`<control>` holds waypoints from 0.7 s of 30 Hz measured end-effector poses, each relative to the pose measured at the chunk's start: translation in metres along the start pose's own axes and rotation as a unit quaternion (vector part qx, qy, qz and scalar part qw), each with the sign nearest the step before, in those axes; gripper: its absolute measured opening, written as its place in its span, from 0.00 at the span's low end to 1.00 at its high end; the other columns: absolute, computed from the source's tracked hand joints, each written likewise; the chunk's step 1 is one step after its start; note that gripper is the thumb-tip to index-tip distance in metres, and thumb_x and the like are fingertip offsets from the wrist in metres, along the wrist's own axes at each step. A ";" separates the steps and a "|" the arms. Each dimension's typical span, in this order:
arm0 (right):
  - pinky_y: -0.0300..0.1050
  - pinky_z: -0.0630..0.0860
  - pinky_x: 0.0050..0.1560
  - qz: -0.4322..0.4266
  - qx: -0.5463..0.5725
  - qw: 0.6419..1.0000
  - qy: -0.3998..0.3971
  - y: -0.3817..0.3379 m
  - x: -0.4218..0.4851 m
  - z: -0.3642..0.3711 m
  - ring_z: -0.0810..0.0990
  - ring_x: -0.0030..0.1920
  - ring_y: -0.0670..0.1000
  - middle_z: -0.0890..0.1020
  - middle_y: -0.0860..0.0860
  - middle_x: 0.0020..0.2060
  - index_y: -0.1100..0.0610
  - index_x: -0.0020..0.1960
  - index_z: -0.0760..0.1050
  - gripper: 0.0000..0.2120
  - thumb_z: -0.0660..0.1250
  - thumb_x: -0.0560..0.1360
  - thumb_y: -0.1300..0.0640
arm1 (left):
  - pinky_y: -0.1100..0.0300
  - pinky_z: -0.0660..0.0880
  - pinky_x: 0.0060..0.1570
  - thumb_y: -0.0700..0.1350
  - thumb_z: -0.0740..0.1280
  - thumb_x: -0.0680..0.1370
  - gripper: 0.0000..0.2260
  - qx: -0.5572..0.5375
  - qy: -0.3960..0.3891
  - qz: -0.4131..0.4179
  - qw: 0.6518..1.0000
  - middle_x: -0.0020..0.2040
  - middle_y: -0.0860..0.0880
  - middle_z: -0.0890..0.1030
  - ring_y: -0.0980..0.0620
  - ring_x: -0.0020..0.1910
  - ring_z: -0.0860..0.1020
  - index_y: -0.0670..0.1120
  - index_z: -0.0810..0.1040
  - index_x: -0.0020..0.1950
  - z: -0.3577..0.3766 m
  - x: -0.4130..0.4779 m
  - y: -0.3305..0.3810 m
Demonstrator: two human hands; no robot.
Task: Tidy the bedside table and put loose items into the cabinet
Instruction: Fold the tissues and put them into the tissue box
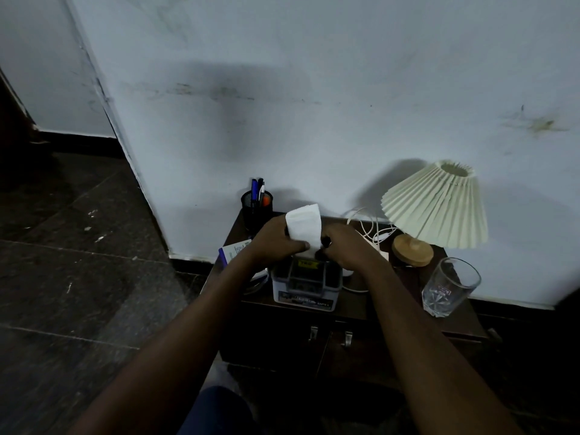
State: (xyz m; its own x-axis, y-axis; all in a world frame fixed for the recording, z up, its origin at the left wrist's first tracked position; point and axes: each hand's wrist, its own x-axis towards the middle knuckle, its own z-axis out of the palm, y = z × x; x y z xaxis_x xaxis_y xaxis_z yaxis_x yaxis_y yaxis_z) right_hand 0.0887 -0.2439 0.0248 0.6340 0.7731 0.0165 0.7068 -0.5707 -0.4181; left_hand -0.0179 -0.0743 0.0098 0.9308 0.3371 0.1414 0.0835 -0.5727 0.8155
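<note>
A dark brown wooden counter (395,290) stands against a pale bluish-white wall (314,89) that is smudged and stained, with a black skirting strip (191,265) along its foot. To the left, the floor (78,246) is dark stone tile flecked with white marks.

Below the top, the cabinet front shows two closed doors, each with a small metal handle (313,332) near the middle seam.

Both of the person's bare hands meet over the middle of the counter. The left hand (276,243) has its grip pinching a folded white tissue (304,226), thumb across its lower edge, so that the tissue stands up above the knuckles. The right hand (348,249) has its fingers curled against the tissue's lower right side; whether its grip pinches the tissue cannot be told.

Just below the hands sits a grey plastic box with dark compartments (306,285), near the counter's front edge.

A black mesh pen holder (255,208) with blue and black pens stands at the back left corner. A white booklet with a blue edge (232,251) lies at the left, partly under the left forearm.

White cables (370,227) are tangled behind the right hand. A cream pleated lamp shade (436,205) tilts over a round wooden base (412,249) at the back right. A clear drinking glass (448,290) stands near the front right corner.
</note>
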 end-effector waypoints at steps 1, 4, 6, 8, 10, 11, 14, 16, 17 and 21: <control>0.51 0.77 0.42 0.007 0.008 1.000 -0.007 0.002 0.000 0.001 0.83 0.41 0.57 0.83 0.54 0.39 0.58 0.42 0.79 0.09 0.78 0.69 0.58 | 0.48 0.81 0.59 0.39 0.79 0.72 0.26 0.002 0.009 0.006 1.000 0.61 0.46 0.84 0.46 0.60 0.82 0.43 0.79 0.69 0.000 0.001 0.001; 0.52 0.82 0.45 0.008 0.119 0.993 0.003 0.007 -0.004 -0.003 0.85 0.42 0.53 0.86 0.49 0.42 0.53 0.51 0.82 0.12 0.77 0.69 0.57 | 0.48 0.80 0.59 0.39 0.78 0.71 0.25 0.044 0.004 0.023 0.999 0.60 0.45 0.85 0.47 0.59 0.82 0.44 0.81 0.68 -0.002 0.003 0.004; 0.51 0.84 0.47 0.004 0.195 0.981 0.015 0.007 -0.008 -0.006 0.87 0.43 0.50 0.87 0.46 0.45 0.48 0.60 0.82 0.20 0.78 0.69 0.58 | 0.48 0.79 0.62 0.39 0.79 0.70 0.26 0.064 -0.006 0.030 0.998 0.61 0.46 0.85 0.48 0.60 0.82 0.43 0.81 0.68 -0.003 0.005 0.005; 0.50 0.85 0.49 -0.005 0.189 0.982 0.013 0.005 -0.009 -0.007 0.87 0.44 0.48 0.88 0.45 0.47 0.46 0.66 0.80 0.27 0.78 0.69 0.58 | 0.47 0.79 0.64 0.39 0.79 0.70 0.27 0.067 -0.014 0.039 0.997 0.62 0.46 0.85 0.48 0.61 0.82 0.44 0.81 0.69 -0.003 0.006 0.007; 0.54 0.84 0.51 0.001 0.157 0.988 0.012 0.005 -0.009 -0.004 0.87 0.45 0.49 0.88 0.48 0.48 0.48 0.68 0.79 0.28 0.78 0.69 0.59 | 0.47 0.79 0.64 0.40 0.80 0.69 0.27 0.062 -0.024 0.050 0.997 0.62 0.48 0.85 0.50 0.61 0.83 0.46 0.82 0.69 -0.002 0.006 0.009; 0.55 0.84 0.51 0.005 0.146 0.989 0.017 0.006 -0.009 -0.003 0.87 0.46 0.51 0.88 0.51 0.48 0.50 0.68 0.80 0.27 0.77 0.70 0.60 | 0.48 0.79 0.63 0.40 0.79 0.69 0.27 0.058 -0.030 0.054 0.996 0.61 0.49 0.85 0.51 0.61 0.83 0.47 0.82 0.69 -0.002 0.006 0.009; 0.58 0.83 0.51 0.012 0.146 0.989 0.021 0.009 -0.009 -0.002 0.87 0.46 0.53 0.88 0.53 0.48 0.53 0.65 0.81 0.24 0.77 0.70 0.61 | 0.48 0.80 0.63 0.40 0.78 0.70 0.27 0.038 -0.038 0.050 0.997 0.61 0.50 0.85 0.51 0.61 0.83 0.48 0.81 0.69 -0.003 0.005 0.006; 0.57 0.83 0.51 0.007 0.170 0.985 0.026 0.009 -0.010 -0.002 0.87 0.46 0.53 0.88 0.52 0.48 0.53 0.63 0.82 0.22 0.78 0.70 0.60 | 0.46 0.79 0.64 0.39 0.78 0.71 0.26 0.052 -0.043 0.047 0.997 0.62 0.49 0.85 0.50 0.61 0.82 0.46 0.81 0.69 -0.004 0.004 0.003; 0.57 0.84 0.50 0.005 0.186 0.982 0.034 0.009 -0.011 -0.003 0.87 0.45 0.54 0.87 0.52 0.48 0.53 0.61 0.82 0.20 0.79 0.70 0.59 | 0.46 0.79 0.64 0.39 0.78 0.71 0.26 0.071 -0.048 0.050 0.995 0.62 0.48 0.85 0.50 0.61 0.82 0.46 0.80 0.69 -0.003 0.004 0.002; 0.56 0.82 0.43 0.002 0.176 0.983 0.054 0.009 -0.009 -0.003 0.86 0.39 0.56 0.86 0.54 0.42 0.55 0.51 0.81 0.11 0.78 0.71 0.58 | 0.47 0.80 0.61 0.41 0.79 0.71 0.24 0.083 -0.059 0.041 0.994 0.59 0.50 0.84 0.51 0.58 0.82 0.46 0.81 0.66 -0.002 0.005 -0.003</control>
State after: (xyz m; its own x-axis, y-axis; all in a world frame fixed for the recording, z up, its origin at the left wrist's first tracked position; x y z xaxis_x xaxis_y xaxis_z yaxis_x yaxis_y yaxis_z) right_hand 0.0901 -0.2565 0.0240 0.6796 0.7264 0.1024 0.5636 -0.4277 -0.7068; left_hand -0.0141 -0.0701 0.0093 0.9711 0.2006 0.1292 0.0543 -0.7131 0.6989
